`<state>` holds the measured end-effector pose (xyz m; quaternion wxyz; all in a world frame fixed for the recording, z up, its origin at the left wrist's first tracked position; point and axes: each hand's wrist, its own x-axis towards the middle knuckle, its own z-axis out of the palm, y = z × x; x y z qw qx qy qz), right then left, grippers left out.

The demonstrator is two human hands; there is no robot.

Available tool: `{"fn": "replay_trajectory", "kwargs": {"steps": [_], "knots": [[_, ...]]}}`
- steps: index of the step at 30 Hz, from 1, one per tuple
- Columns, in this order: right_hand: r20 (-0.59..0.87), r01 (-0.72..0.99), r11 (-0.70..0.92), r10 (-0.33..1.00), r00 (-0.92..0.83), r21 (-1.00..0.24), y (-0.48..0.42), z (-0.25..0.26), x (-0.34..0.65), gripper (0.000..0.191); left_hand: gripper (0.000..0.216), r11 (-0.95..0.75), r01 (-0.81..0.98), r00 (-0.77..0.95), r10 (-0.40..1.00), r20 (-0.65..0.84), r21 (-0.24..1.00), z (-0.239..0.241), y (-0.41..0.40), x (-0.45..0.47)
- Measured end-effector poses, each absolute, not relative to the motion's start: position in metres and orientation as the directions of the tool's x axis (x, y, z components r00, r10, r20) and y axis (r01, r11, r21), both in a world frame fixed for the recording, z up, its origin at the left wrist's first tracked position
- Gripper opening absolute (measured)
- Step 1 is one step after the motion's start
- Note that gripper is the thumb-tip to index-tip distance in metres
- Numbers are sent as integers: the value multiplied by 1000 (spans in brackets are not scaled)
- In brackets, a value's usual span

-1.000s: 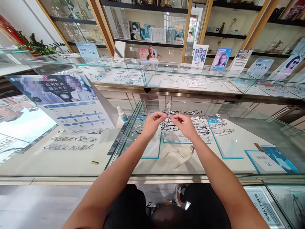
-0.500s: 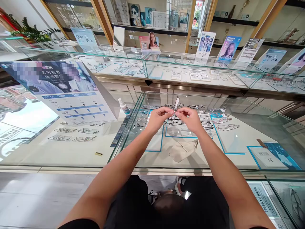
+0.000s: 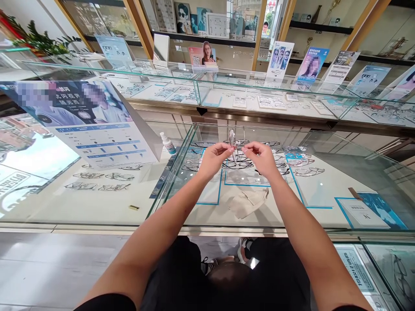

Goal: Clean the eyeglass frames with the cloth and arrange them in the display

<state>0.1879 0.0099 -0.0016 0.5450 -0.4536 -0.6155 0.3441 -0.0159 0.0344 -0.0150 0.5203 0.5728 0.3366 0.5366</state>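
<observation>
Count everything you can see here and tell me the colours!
held glasses: one, pale, centre
glass cases: several, clear, front and back
other glasses: many, mixed colours, in the glass cases
spray bottle: one, white, left of centre
cloth: one, beige, below centre
large sign: one, white and blue, left
smaller signs: several, mixed colours, along the back
plant: one, green, upper left
wall shelves: several, black, back
floor: grey, bottom
trousers: one pair, black, bottom middle
left hand: one, bare, at held glasses
right hand: one, bare, beside held glasses

Chinese lettering, partly legible
The large tent card [image 3: 100, 149] shows "视界" and "随光而"; print on the blue-edged card [image 3: 359, 212] and lower-right sheet [image 3: 355, 266] is unclear.
</observation>
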Motion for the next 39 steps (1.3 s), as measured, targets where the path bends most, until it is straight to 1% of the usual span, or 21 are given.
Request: {"fn": "replay_trajectory", "kwargs": {"steps": [6,9,12,14,16,17,18,19,21,22,23,24,26,29,33,39], "knots": [[329,129,313,935,130,-941,15,-2,194,23,45,-257,-189,44,962,269,948,-15,44,-26],[269,98,255,946,183,-962,18,-5,193,22,46,-250,-179,-28,968,249,951,-19,52,-31],[199,53,192,954,225,-980,21,-9,191,24,45,-246,-207,-74,969,236,947,-21,55,-32],[125,36,120,968,219,-992,21,-9,193,27,43,-270,-228,-86,963,257,935,-21,54,-31],[40,66,29,985,168,-997,18,-7,195,34,40,-318,-219,-94,948,305,922,-19,50,-29],[25,92,12,989,144,-996,16,-5,197,38,40,-345,-205,-96,938,332,916,-19,49,-28],[45,115,30,991,128,-993,13,-2,197,40,40,-369,-188,-97,929,357,910,-18,47,-27],[96,132,80,988,119,-988,9,1,196,39,40,-389,-174,-96,921,377,905,-17,45,-26],[242,149,226,965,100,-963,1,6,189,32,40,-414,-152,-93,910,404,898,-16,42,-24],[298,152,285,952,68,-946,-4,8,183,28,41,-424,-142,-91,905,415,894,-16,41,-24],[331,154,325,943,18,-933,-8,8,177,29,41,-436,-129,-85,900,428,891,-16,39,-23],[349,154,351,936,-43,-924,-12,6,170,34,40,-448,-112,-78,894,442,887,-15,38,-22],[361,156,383,920,-151,-910,-19,2,158,46,39,-476,-77,-68,879,471,876,-15,35,-21],[372,181,419,896,-244,-890,-24,-7,146,60,38,-505,-46,-64,862,502,862,-14,31,-20],[376,221,442,882,-282,-870,-26,-11,143,71,38,-508,-50,-58,861,505,860,-14,31,-19],[336,267,416,894,-298,-869,-28,-10,139,84,33,-511,-17,-52,859,510,859,-16,31,-19]]}}
